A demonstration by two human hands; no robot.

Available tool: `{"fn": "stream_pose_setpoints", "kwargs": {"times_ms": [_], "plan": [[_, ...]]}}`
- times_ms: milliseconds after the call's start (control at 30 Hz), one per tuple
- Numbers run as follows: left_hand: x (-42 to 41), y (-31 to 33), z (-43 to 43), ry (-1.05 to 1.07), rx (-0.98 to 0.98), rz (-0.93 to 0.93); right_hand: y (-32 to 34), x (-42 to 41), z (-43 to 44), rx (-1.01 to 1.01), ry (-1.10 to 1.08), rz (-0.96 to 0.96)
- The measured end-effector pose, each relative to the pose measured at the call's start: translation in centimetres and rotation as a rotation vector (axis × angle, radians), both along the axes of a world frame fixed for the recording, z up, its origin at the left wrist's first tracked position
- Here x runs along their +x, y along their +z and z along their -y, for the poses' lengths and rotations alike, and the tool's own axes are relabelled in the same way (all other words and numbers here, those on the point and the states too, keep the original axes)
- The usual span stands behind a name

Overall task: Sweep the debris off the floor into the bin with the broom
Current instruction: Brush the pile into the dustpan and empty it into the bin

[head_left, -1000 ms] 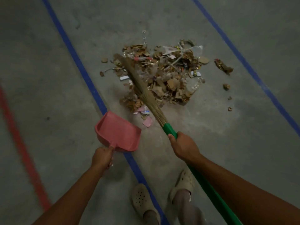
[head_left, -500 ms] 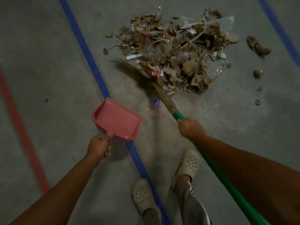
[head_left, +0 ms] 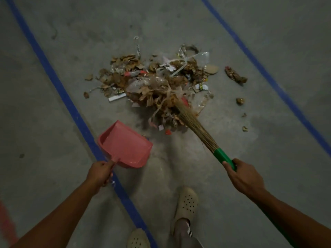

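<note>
Debris (head_left: 157,86) heaped on a grey concrete floor (head_left: 232,176) with blue lines (head_left: 71,108); right hand (head_left: 245,178) grips a green-handled broom (head_left: 195,126), left hand (head_left: 100,174) grips an empty pink dustpan (head_left: 125,144).

Dim grey concrete floor (head_left: 232,24); blue lines (head_left: 53,76)

Slanted broom (head_left: 197,129), straw bristles and green handle, its tip in the debris pile (head_left: 143,86), brown scraps and clear plastic heaped together, pink dustpan (head_left: 125,145) tilted near the pile's edge
</note>
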State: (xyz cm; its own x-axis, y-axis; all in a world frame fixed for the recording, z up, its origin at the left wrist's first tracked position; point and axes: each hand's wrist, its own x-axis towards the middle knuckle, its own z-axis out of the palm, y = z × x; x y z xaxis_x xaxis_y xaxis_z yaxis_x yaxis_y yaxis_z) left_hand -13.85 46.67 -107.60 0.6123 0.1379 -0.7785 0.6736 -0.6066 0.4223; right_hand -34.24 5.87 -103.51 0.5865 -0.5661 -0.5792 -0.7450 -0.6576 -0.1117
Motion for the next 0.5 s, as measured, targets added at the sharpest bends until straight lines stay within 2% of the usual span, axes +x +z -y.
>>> {"fn": "stream_pose_setpoints", "kwargs": {"times_ms": [233, 400, 500], "plan": [[4.7, -1.3, 2.5, -0.091, -0.028, 0.031, -0.8, 2.1, 1.3, -0.028, -0.078, 0.008], [9.2, -3.5, 3.5, -0.208, 0.013, -0.011, -2.0, 4.7, 1.1, -0.015, -0.252, 0.048], [12.1, -5.1, 4.0, -0.237, 0.023, -0.057, -4.2, 8.5, 1.5, -0.001, -0.372, 0.003]]}}
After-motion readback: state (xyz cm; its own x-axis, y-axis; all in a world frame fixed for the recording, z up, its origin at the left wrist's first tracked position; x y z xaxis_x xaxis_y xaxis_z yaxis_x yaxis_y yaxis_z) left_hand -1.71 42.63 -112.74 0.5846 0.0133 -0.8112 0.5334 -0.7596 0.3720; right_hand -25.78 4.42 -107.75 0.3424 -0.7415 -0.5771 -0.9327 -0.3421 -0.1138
